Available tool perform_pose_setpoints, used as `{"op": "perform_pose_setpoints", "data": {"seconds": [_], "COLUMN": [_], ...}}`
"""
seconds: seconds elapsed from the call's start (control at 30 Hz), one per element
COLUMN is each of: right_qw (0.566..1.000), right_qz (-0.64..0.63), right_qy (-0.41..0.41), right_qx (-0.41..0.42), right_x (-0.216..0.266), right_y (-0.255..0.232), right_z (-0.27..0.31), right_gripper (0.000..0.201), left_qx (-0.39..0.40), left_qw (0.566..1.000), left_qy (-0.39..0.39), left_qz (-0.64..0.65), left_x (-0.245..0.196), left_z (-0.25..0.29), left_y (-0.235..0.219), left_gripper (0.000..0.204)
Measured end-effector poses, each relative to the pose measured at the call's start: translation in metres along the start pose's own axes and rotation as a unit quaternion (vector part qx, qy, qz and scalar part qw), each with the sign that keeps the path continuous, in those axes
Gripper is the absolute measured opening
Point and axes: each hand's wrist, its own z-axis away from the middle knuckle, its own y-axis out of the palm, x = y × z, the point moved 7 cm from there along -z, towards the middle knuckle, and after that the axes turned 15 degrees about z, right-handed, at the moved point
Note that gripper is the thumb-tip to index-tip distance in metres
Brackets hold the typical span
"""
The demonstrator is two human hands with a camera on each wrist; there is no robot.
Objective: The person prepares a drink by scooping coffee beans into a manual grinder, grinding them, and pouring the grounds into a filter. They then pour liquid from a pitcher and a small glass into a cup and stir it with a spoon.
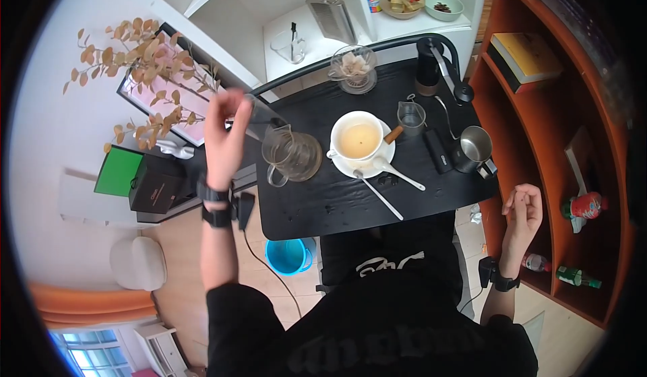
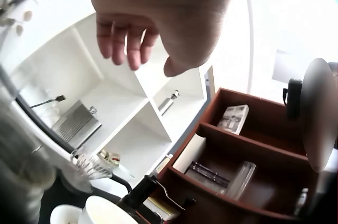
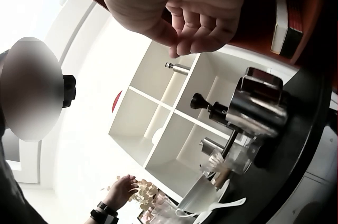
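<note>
My left hand (image 1: 228,134) is raised at the table's left side, blurred, near a ribbed glass carafe (image 1: 300,158). In the left wrist view its fingers (image 2: 120,42) hang loosely with nothing in them. Off the table's right edge, my right hand (image 1: 522,212) hovers with loosely curled fingers, holding nothing. A white cup (image 1: 359,136) of milky tan drink stands on a saucer (image 1: 344,165) at the table's middle. A white spoon (image 1: 401,175) rests on the saucer, and a long thin spoon (image 1: 381,195) lies against its front rim.
On the black table (image 1: 303,208) stand a glass dripper (image 1: 354,70) with filter paper, a hand coffee grinder (image 1: 426,67), a small glass jug (image 1: 411,117) and a steel pitcher (image 1: 475,144). A brown shelf (image 1: 532,121) borders the right; a blue bucket (image 1: 286,256) sits below.
</note>
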Motion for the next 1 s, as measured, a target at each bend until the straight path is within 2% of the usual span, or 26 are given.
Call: {"op": "perform_pose_setpoints", "data": {"seconds": [0.03,0.07,0.17,0.23,0.3,0.4,0.5,0.6,0.73,0.83,0.9,1.0], "right_qw": [1.000,0.999,0.996,0.994,0.993,0.991,0.990,0.990,0.989,0.988,0.987,0.986], "right_qz": [-0.006,-0.012,-0.008,-0.011,-0.003,-0.004,-0.010,-0.025,-0.034,-0.038,-0.037,-0.034], "right_qy": [-0.007,-0.013,-0.012,-0.015,-0.009,0.003,0.012,0.024,0.046,0.055,0.060,0.062], "right_qx": [0.024,0.047,0.088,0.110,0.119,0.132,0.138,0.140,0.137,0.140,0.143,0.153], "right_x": [0.005,0.012,0.027,0.031,0.031,0.031,0.031,0.027,0.021,0.020,0.020,0.020], "right_y": [0.011,0.023,0.051,0.064,0.072,0.078,0.080,0.082,0.085,0.087,0.088,0.092], "right_z": [-0.001,-0.002,-0.002,-0.002,-0.004,-0.003,-0.001,0.004,0.010,0.010,0.010,0.010], "right_gripper": [0.008,0.008,0.007,0.007,0.007,0.007,0.007,0.007,0.007,0.006,0.006,0.006], "left_qx": [-0.034,-0.071,-0.144,-0.150,-0.104,-0.020,0.009,-0.044,-0.109,-0.122,-0.107,-0.077], "left_qw": [0.997,0.993,0.982,0.966,0.951,0.945,0.907,0.869,0.832,0.822,0.896,0.971], "left_qy": [0.009,-0.018,-0.081,-0.184,-0.234,-0.255,-0.325,-0.348,-0.330,-0.298,-0.272,-0.197], "left_qz": [0.074,0.094,0.094,0.102,0.172,0.206,0.268,0.349,0.433,0.470,0.335,0.109], "left_x": [0.015,0.027,0.075,0.110,0.120,0.121,0.116,0.128,0.121,0.105,0.088,0.058], "left_z": [0.025,0.050,0.108,0.137,0.147,0.145,0.142,0.143,0.143,0.148,0.149,0.147], "left_y": [-0.013,-0.021,-0.030,-0.027,-0.005,0.015,0.020,0.015,0.010,0.008,0.002,0.001], "left_gripper": [0.009,0.007,0.008,0.014,0.021,0.028,0.028,0.027,0.033,0.033,0.035,0.030]}}
